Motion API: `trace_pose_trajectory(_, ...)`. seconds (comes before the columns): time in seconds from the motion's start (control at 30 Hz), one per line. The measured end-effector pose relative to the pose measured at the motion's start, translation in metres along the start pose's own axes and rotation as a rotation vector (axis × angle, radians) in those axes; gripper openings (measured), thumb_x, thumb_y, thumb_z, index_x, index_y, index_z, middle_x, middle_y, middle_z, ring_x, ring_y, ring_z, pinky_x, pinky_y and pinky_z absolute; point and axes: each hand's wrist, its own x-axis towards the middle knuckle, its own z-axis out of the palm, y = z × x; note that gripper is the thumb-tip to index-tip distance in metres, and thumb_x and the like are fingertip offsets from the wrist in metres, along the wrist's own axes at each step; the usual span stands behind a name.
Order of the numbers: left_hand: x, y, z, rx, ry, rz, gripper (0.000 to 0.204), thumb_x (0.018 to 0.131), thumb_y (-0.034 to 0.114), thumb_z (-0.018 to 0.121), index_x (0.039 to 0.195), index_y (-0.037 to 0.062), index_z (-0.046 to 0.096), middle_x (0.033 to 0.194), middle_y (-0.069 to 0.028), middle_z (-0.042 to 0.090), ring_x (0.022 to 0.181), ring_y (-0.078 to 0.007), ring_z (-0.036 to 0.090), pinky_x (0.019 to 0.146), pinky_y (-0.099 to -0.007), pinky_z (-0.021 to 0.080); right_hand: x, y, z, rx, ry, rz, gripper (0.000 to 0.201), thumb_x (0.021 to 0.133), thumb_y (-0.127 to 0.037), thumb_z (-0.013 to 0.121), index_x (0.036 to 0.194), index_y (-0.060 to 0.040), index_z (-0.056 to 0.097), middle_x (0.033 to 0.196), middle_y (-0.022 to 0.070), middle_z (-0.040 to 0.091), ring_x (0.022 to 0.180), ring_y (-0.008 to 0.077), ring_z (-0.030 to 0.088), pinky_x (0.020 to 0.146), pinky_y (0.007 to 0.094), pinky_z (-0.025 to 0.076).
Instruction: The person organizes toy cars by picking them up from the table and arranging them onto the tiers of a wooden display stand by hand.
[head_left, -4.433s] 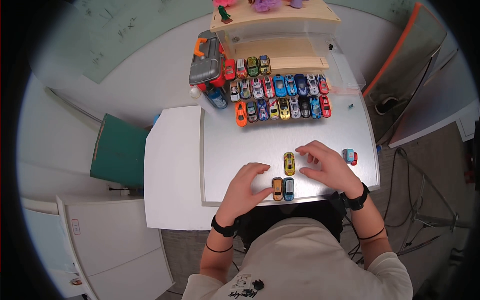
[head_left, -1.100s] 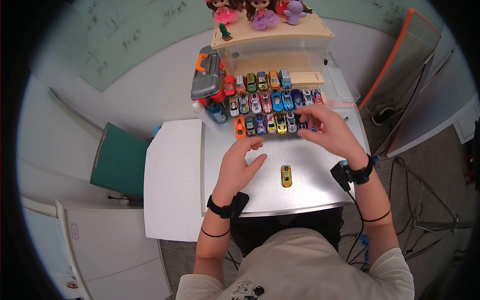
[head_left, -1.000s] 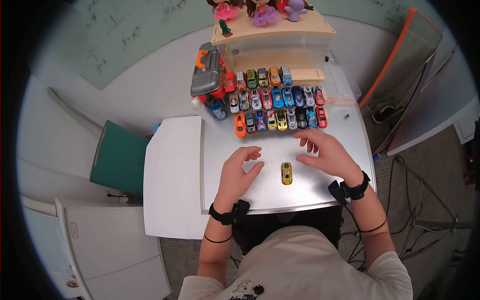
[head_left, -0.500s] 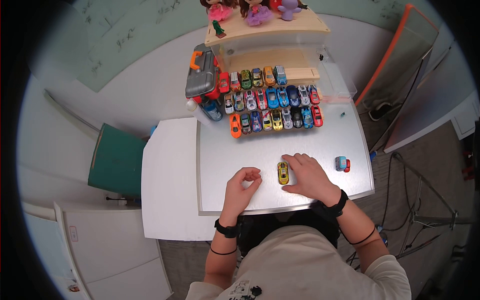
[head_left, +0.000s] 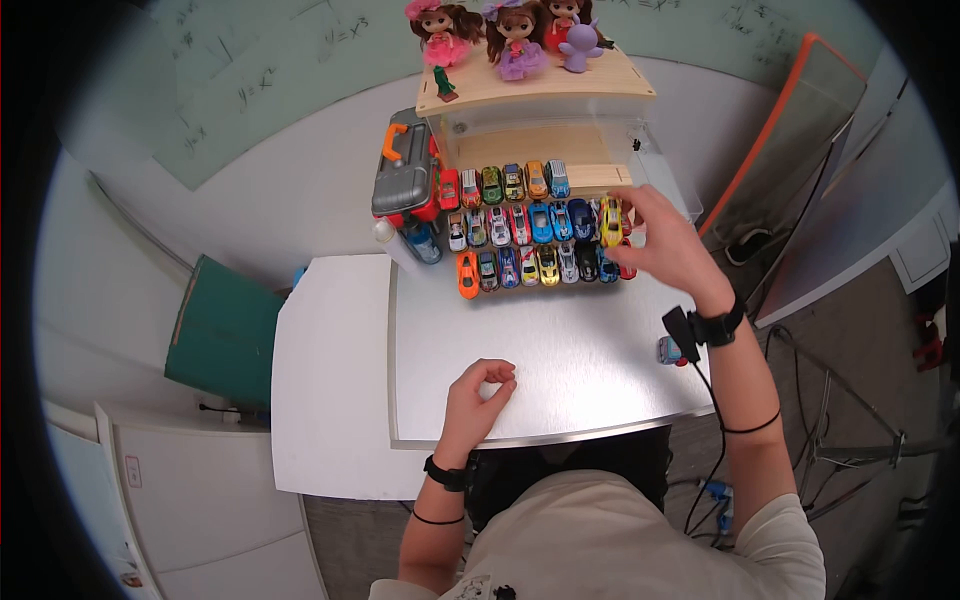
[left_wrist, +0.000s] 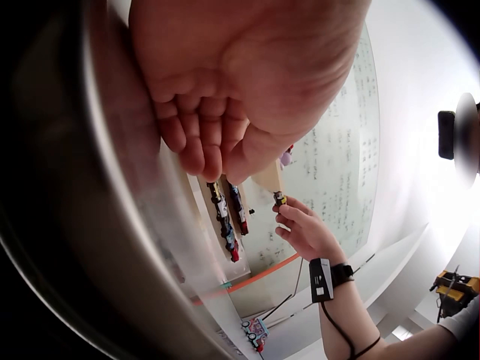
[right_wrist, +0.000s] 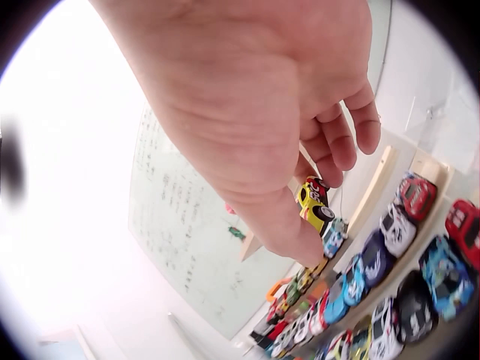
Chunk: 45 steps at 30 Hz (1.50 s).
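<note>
My right hand (head_left: 665, 248) pinches a yellow toy car (head_left: 610, 222) between thumb and fingers. It is raised over the right end of the rows of toy cars (head_left: 540, 222). In the right wrist view the yellow car shows red and black markings, partly covered by the thumb. To its right in that view are a white toy car (right_wrist: 397, 229) and a red toy car (right_wrist: 416, 196) in a row. My left hand (head_left: 475, 405) is near the table's front edge, fingers loosely curled and holding nothing.
A blue-and-red toy vehicle (head_left: 669, 350) sits at the table's right. The stepped rack's back row ends in bare wood (head_left: 600, 178). Left of it are a grey toolbox (head_left: 405, 170) and bottles (head_left: 422, 243). Dolls (head_left: 518, 45) stand on the wooden shelf (head_left: 600, 85) behind.
An orange car and a blue car went from the table to the back row. The right hand then took the yellow car and lifted it toward the rack. The left hand drew back.
</note>
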Motion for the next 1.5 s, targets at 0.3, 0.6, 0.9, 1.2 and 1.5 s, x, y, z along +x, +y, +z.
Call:
trace_pose_trajectory(0.3,-0.002,-0.008,0.003,-0.026,0.034,0.012,0.019,0.098,0.001,0.08,0.117,0.0027,0.079,0.104,-0.0042,0.079,0.1,-0.0154,0.072,0.096,-0.0312,0.057,0.106,0.052,0.003,-0.18,-0.18,-0.038,0.077,0.078,-0.027,0.093,0.146,-0.0013,0.068,0.132,0.0188,0.07,0.124,0.0343,0.069,0.111,0.0428,0.055)
trace_pose_trajectory(0.6,-0.002,-0.007,0.003,-0.02,0.041,0.017,0.019,0.098,0.0,0.08,0.116,0.0024,0.079,0.104,-0.0046,0.079,0.099,-0.0154,0.072,0.095,-0.0311,0.058,0.119,0.068,0.017,-0.197,-0.222,-0.048,0.079,0.078,-0.034,0.093,0.146,-0.0024,0.068,0.126,0.0207,0.07,0.123,0.0377,0.068,0.111,0.0442,0.054)
trace_pose_trajectory(0.9,-0.003,-0.001,0.004,0.055,0.048,0.025,0.02,0.097,0.0,0.08,0.117,0.0023,0.078,0.105,-0.0058,0.08,0.099,-0.0168,0.073,0.095,-0.0315,0.058,0.108,0.068,0.021,-0.159,-0.15,-0.082,0.09,0.082,-0.034,0.093,0.16,-0.0054,0.059,0.131,0.0205,0.067,0.128,0.0364,0.066,0.114,0.0433,0.053)
trace_pose_trajectory(1.2,-0.006,-0.008,0.006,0.071,0.07,0.066,0.017,0.098,0.0,0.08,0.115,0.0014,0.077,0.105,-0.0076,0.08,0.099,-0.0186,0.074,0.094,-0.0323,0.059,-0.016,0.019,-0.039,0.064,-0.118,0.02,0.073,0.093,-0.025,0.085,0.159,-0.0081,0.059,0.135,0.013,0.067,0.117,0.0295,0.065,0.104,0.0415,0.056)
trace_pose_trajectory(1.5,-0.006,-0.008,0.005,0.065,0.055,0.046,0.015,0.098,-0.007,0.073,0.111,-0.0001,0.074,0.108,-0.005,0.077,0.104,-0.0166,0.07,0.101,-0.0323,0.055,-0.176,0.042,-0.014,-0.197,-0.249,0.205,0.08,0.078,-0.011,0.094,0.153,-0.0108,0.065,0.143,0.0132,0.066,0.133,0.0357,0.063,0.114,0.0449,0.055)
